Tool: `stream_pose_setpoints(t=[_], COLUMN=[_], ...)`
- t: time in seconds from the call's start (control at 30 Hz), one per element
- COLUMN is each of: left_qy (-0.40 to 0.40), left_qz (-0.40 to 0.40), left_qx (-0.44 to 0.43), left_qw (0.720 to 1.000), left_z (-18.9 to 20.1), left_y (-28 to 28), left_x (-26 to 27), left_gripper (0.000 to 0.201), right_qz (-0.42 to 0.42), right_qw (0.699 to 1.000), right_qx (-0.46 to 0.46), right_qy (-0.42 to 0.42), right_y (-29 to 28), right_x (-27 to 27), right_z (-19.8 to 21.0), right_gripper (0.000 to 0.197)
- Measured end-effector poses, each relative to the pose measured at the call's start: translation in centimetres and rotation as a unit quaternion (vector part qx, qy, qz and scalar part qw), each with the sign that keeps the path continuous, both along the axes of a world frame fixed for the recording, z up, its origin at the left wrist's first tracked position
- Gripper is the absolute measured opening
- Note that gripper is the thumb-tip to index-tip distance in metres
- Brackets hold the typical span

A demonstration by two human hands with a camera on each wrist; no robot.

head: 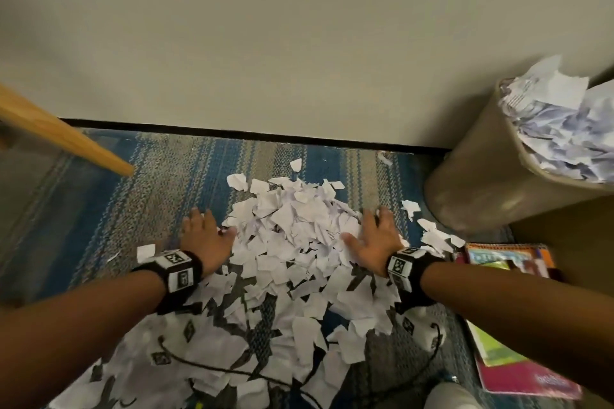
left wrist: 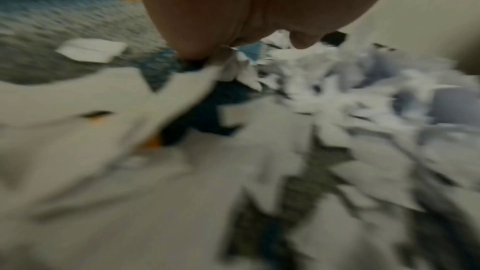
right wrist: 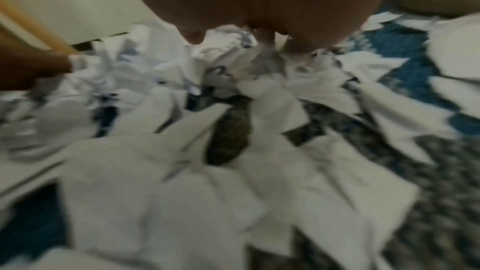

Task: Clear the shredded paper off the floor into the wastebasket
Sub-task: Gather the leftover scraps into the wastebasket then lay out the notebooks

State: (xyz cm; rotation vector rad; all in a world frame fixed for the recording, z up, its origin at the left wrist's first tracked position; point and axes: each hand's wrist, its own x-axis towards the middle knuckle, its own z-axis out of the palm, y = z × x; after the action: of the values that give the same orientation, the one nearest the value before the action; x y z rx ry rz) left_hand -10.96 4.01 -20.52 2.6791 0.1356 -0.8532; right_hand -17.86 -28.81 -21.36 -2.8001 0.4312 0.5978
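Observation:
A heap of torn white paper (head: 292, 229) lies on the blue and grey carpet, with more scraps spread toward me. My left hand (head: 206, 236) rests flat on the carpet at the heap's left edge, fingers straight. My right hand (head: 372, 236) lies flat on the heap's right side, fingers spread. Both wrist views are blurred: the left hand (left wrist: 259, 11) and right hand (right wrist: 259, 7) show from behind over paper scraps (left wrist: 285, 110) (right wrist: 233, 151). The tan wastebasket (head: 475, 186) stands at the right, stuffed with crumpled paper (head: 564, 129).
A pale wall with a black baseboard (head: 252, 134) runs behind the heap. A wooden leg (head: 66, 136) slants in from the left. Colourful notebooks (head: 511, 259) lie on the floor right of my right arm. A loose scrap (head: 146, 251) sits left of my left wrist.

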Motion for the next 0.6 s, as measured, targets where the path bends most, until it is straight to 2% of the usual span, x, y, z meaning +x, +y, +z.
stream_pose_setpoints(t=[0.1, 0.13, 0.2, 0.27, 0.33, 0.4, 0.47, 0.5, 0.6], left_qy=[-0.007, -0.026, -0.078, -0.122, -0.110, -0.045, 0.026, 0.046, 0.070], left_qz=[-0.059, -0.076, -0.099, -0.079, -0.005, 0.101, 0.189, 0.208, 0.198], left_qx=[-0.146, -0.159, -0.098, 0.019, 0.123, 0.159, 0.160, 0.157, 0.168], left_qw=[0.988, 0.984, 0.987, 0.989, 0.986, 0.981, 0.968, 0.964, 0.963], left_z=[1.9, 1.9, 1.0, 0.1, -0.4, -1.3, -2.1, -2.3, -2.2], left_y=[-3.9, -4.2, -3.3, -0.7, 2.7, 6.2, 8.1, 7.8, 4.2], left_x=[-1.3, -1.3, -0.4, 0.9, 1.7, 1.4, 0.5, -0.2, -2.0], left_gripper=[0.061, 0.056, 0.055, 0.055, 0.059, 0.073, 0.088, 0.092, 0.099], right_qz=[0.054, 0.053, 0.003, -0.117, -0.242, -0.314, -0.328, -0.319, -0.287], right_qw=[0.997, 0.996, 0.993, 0.982, 0.958, 0.941, 0.941, 0.945, 0.957], right_qx=[0.050, 0.041, -0.017, -0.081, -0.108, -0.097, -0.077, -0.067, -0.022], right_qy=[-0.031, -0.058, -0.113, -0.127, -0.107, -0.085, -0.029, 0.005, 0.025], right_y=[1.5, 1.3, 0.1, -2.0, -4.2, -5.8, -6.2, -6.0, -3.7], right_x=[-0.4, -0.6, -1.2, -1.9, -2.3, -2.4, -2.3, -2.2, -1.7], right_z=[0.6, 1.0, 1.7, 2.2, 2.1, 1.7, 1.0, 0.8, 0.5], right_gripper=[0.085, 0.080, 0.069, 0.062, 0.063, 0.068, 0.080, 0.085, 0.087])
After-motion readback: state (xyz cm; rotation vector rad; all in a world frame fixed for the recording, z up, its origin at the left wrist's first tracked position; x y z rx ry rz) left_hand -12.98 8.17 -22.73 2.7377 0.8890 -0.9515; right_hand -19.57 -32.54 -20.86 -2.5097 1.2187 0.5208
